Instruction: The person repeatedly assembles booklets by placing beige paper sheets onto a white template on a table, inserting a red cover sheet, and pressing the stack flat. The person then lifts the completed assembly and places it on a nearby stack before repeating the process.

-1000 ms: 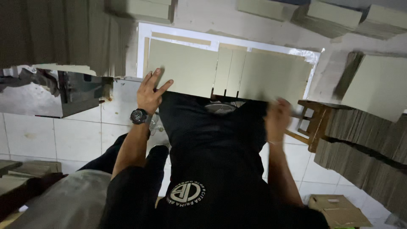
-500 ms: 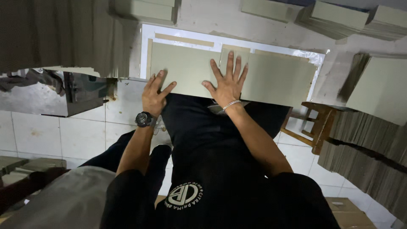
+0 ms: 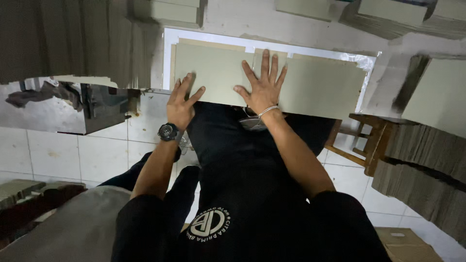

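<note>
Grey-green board point(image 3: 213, 77) lying flat at desk point(image 3: 167, 39) near edge, pressed by left hand point(image 3: 180, 104) and right hand point(image 3: 262, 85), fingers spread, gripping nothing; second board point(image 3: 320, 87) alongside, untouched.

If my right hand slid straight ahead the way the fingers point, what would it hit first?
The right hand lies flat on a grey-green board. Going straight on, it would first cross that board's far edge, then probably meet the white sheet underneath; depth is unclear.
</note>
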